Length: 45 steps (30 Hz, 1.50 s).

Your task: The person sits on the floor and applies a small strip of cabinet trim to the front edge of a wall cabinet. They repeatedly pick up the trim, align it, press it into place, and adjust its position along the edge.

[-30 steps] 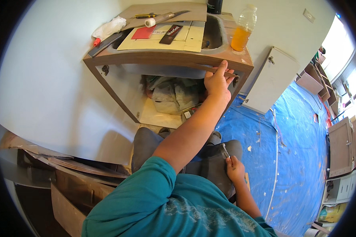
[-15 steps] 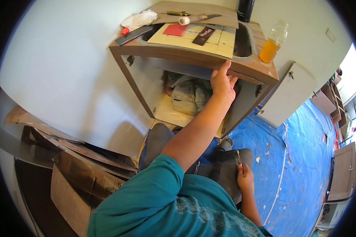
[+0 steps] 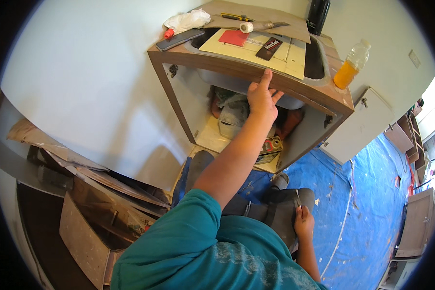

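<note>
Cabinet [image 3: 188, 104] under the sink is the big thing here: an open-fronted base unit against the pale wall, no door on it, with a brown front rail [image 3: 295, 87] running left to right along the top edge of the opening. That long axis is what matters, since the left hand [image 3: 262, 99] sits right on it, roughly mid-span, reaching up and away from the body. Fingers are hooked over the rail and the palm is pressed to its front face, so it's gripping the rail, not loose.

Up top, the surface [image 3: 256, 17] carries a sheet of pale board [image 3: 249, 46] laid across the sink [image 3: 316, 60], a phone [image 3: 180, 39] at the front left corner, and a bottle of orange liquid [image 3: 352, 65] toward the right end. Crumpled cloth [image 3: 232, 108] lies inside the opening, behind the hand.

Right hand [image 3: 304, 223] is well apart from all that, down low by the knee over the blue floor sheet [image 3: 367, 193]. It's closed around a small slim tool [image 3: 297, 197] pointing up toward the cabinet; can't tell exactly what kind. So the left is clearly the nearer one to the rail, and the right would have to travel up and forward to reach it.
</note>
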Each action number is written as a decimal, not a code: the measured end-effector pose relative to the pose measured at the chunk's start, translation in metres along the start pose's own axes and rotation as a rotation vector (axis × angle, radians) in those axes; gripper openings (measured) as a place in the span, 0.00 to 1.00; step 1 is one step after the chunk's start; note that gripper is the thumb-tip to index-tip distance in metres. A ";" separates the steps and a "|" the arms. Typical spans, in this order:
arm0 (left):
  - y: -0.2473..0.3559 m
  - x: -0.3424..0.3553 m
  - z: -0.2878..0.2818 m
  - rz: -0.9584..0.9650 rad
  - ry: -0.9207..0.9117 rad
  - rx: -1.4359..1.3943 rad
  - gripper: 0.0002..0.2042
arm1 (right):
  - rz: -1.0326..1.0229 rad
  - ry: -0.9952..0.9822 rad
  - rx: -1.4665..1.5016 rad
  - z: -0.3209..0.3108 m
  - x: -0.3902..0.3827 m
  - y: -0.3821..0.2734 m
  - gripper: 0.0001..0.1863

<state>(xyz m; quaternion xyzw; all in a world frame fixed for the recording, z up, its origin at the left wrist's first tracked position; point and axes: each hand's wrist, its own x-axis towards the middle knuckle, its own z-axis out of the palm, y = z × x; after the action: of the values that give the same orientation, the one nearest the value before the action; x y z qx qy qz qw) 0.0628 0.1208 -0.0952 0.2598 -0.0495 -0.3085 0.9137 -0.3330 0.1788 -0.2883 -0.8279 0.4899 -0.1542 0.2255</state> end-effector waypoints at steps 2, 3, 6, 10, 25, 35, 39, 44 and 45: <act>0.001 0.003 0.000 -0.005 0.019 0.010 0.32 | 0.015 -0.011 -0.004 -0.002 0.000 -0.005 0.19; -0.001 0.002 0.000 -0.006 0.009 0.002 0.32 | 0.031 -0.019 -0.017 -0.004 0.001 -0.007 0.19; -0.006 0.006 -0.005 -0.028 -0.048 -0.006 0.32 | 0.054 -0.040 -0.034 -0.005 0.004 -0.008 0.19; -0.013 0.006 -0.012 -0.079 -0.108 -0.025 0.27 | 0.092 -0.071 -0.049 -0.003 0.006 -0.009 0.18; -0.063 -0.019 0.008 -0.160 -0.193 -0.028 0.14 | 0.107 -0.073 -0.052 -0.003 0.009 -0.005 0.18; -0.067 -0.017 0.003 -0.163 -0.254 0.044 0.14 | 0.100 -0.040 -0.008 -0.006 0.009 -0.007 0.16; -0.072 -0.016 0.003 -0.176 -0.265 0.047 0.14 | 0.044 -0.017 0.006 -0.001 0.011 0.001 0.16; -0.085 -0.021 0.011 -0.240 -0.256 0.027 0.12 | 0.055 -0.016 0.007 -0.004 0.011 -0.003 0.17; -0.087 -0.026 0.017 -0.238 -0.245 0.043 0.13 | 0.064 -0.018 0.007 -0.005 0.010 -0.003 0.17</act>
<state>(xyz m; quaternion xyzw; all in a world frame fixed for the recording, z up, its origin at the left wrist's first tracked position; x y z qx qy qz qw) -0.0095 0.0698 -0.1225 0.2439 -0.1358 -0.4429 0.8520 -0.3282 0.1697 -0.2819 -0.8124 0.5135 -0.1411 0.2375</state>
